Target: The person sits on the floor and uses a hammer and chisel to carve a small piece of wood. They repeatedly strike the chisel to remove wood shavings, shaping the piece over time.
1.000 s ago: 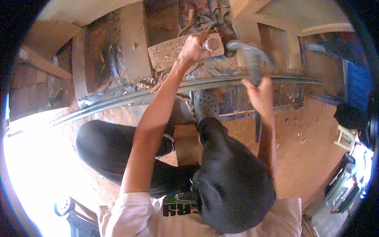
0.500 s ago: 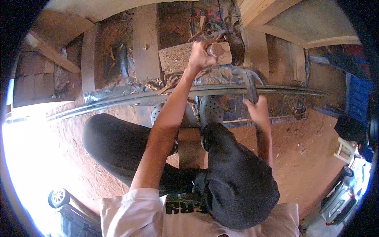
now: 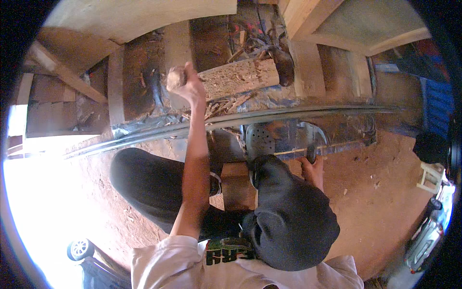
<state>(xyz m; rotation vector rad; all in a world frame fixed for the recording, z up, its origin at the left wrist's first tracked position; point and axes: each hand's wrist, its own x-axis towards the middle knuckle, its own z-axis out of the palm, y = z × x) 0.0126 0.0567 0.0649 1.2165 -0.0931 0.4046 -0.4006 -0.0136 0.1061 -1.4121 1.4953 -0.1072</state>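
My left hand [image 3: 195, 92] is raised out in front, closed round a round-ended, wood-coloured piece [image 3: 176, 77]; its full shape is hidden by the hand and motion blur. Just to its right lies a thick, pitted wooden block [image 3: 243, 76] with a rough, chipped face. In my right hand [image 3: 314, 171] is a claw hammer [image 3: 315, 134], gripped by the handle, its head pointing away from me, near my right knee. The hammer touches nothing that I can see.
Dark rods or pipes [image 3: 231, 117] run crosswise before me. Splintered wood scraps [image 3: 226, 107] lie beside the block. Wooden posts and boards [image 3: 308, 70] stand at the far side. My dark shoe [image 3: 260, 139] rests near the rods, and a small stool [image 3: 429, 177] stands right.
My left hand has moved left with the round-ended piece, off the wooden block. The right hand has drawn the claw hammer back toward me and lower.
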